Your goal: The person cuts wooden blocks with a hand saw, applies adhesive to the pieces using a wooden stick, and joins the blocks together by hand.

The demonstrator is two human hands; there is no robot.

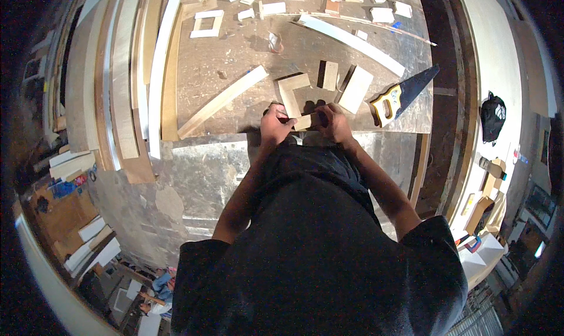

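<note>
At the near edge of the workbench (235,57), my left hand (275,124) is closed on the left end of a short wooden piece (305,122). My right hand (333,124) has its fingers closed on the right end of the same piece. Just beyond it, touching or nearly so, lies an L-shaped wooden corner (288,95). Farther right lie a small wooden block (328,76) and a larger rectangular block (356,89). My fingers partly hide the piece's ends, so I cannot tell whether it joins the corner.
A handsaw (405,95) with a yellow and black handle lies at the bench's right. A wooden strip (226,100) slants at left; a white strip (355,45) lies farther back. Long boards (123,71) line the left side. Small wooden frames (207,23) and offcuts lie at the far side.
</note>
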